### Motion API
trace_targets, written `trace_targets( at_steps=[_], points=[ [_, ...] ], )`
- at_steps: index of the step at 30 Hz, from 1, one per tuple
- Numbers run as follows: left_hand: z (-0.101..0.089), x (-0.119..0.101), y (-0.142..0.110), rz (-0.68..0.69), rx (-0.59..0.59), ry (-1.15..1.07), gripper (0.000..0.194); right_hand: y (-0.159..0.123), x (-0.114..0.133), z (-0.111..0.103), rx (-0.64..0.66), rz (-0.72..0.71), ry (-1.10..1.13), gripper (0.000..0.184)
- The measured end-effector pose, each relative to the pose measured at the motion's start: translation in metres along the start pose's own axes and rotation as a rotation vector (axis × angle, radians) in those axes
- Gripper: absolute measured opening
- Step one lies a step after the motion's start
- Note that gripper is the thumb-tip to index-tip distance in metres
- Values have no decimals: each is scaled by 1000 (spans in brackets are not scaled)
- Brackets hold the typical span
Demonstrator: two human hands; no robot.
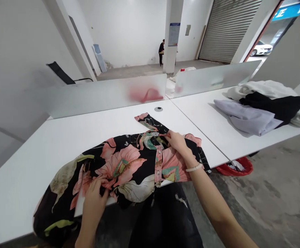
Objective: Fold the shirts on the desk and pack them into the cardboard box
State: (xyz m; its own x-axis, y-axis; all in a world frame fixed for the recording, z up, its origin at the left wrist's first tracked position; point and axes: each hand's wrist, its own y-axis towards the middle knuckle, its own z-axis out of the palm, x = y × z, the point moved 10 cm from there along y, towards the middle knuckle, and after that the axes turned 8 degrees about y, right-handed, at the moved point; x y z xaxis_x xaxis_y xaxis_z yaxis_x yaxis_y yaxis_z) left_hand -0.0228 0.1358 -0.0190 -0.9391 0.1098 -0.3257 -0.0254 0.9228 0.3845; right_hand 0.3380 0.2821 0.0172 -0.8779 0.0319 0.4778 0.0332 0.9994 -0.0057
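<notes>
Two hands, well apart, pinch a black floral shirt (124, 165) lying on the white desk (93, 127), one sleeve (150, 122) already laid across its front, the left hand (94, 203) at the near edge, the right hand (177, 143) by that sleeve.

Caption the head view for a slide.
The left hand and right hand grip a black floral shirt on a white desk.

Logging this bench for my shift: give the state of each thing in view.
Shirt: spread out, overhanging the table edge
Left hand: gripping the shirt's near fold
Right hand: pinching the shirt's upper part
Lilac garment: loosely folded
Black garment: crumpled
Roller shutter: down
</notes>
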Motion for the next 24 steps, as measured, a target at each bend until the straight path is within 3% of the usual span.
trace_targets(
  at_steps=[3, 5, 7, 11, 14, 19, 21, 24],
  points=[
    [-5, 1, -5, 25, 7, 27, 13, -14, -23, -21, -66, 41, 292, 33],
    [-8, 0, -9, 66, 31, 81, 14, -35, -45, -42, -196, 97, 455, 35],
    [-11, -5, -11, 116, 70, 150, 14, -63, -55, -60, -323, 87, 451, 34],
    [-24, -29, -1, 156, 108, 213, 18, -117, -27, -63, -435, -141, 380, 34],
    [-29, -68, 30, 203, 108, 119, 23, -141, -6, -41, -421, -213, 439, 33],
    [-3, -157, 93, 494, 225, -3, 35, -151, 25, -2, -107, -370, 366, 29],
    [15, -193, 100, 692, 299, 21, 39, -154, 32, -4, -40, -418, 289, 29],
    [36, -234, 87, 1005, 384, -2, 45, -152, 36, -18, -23, -460, 148, 28]
  ],
)
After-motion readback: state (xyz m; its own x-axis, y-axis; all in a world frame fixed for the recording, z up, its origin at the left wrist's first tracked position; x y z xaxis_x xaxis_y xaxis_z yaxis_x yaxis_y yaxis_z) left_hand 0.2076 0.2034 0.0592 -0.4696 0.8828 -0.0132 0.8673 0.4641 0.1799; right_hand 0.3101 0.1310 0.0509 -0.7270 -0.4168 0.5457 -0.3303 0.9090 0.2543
